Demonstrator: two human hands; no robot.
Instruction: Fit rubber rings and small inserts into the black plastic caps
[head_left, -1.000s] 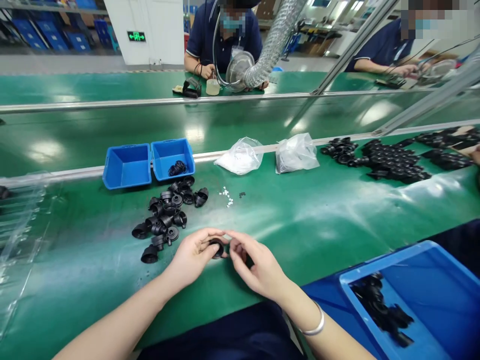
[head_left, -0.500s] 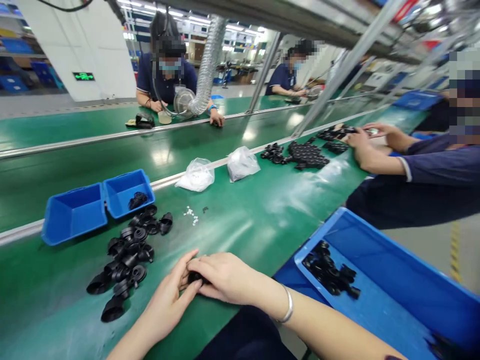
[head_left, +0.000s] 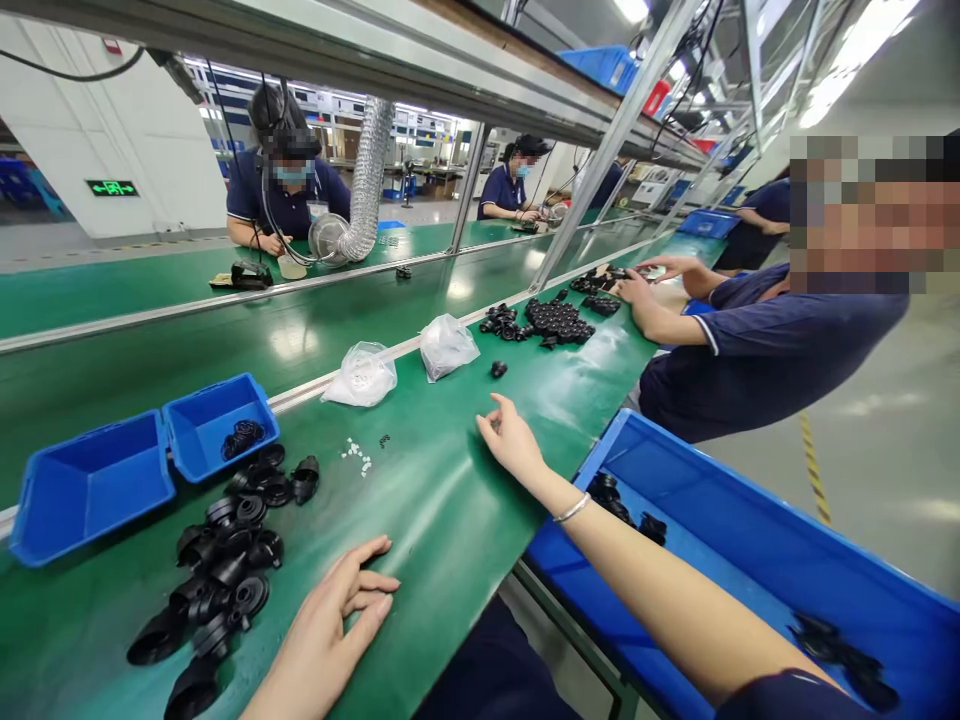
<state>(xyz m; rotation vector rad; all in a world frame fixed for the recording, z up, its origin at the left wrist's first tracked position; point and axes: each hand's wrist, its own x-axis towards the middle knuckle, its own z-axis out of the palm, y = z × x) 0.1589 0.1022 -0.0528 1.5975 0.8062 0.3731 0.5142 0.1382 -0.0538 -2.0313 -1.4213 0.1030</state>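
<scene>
My left hand rests at the front of the green work surface, fingers spread and nothing in them. Reaching forward and right, my right hand is held over the surface with its fingers apart and empty. Just beyond its fingertips a single small black plastic part lies on the green top. A loose heap of black cup-shaped plastic parts spreads to the left of my left hand. Small white pieces and a few tiny black pieces lie between the heap and my right hand.
Two joined blue bins stand at left, one holding black rings. Two clear bags lie along the metal rail. A large blue crate with black parts is at my right. A co-worker handles parts beside a black cluster.
My hands have separated. The black part they held now appears to lie farther out, beyond my right hand, which has moved forward and right. The view has turned right.
</scene>
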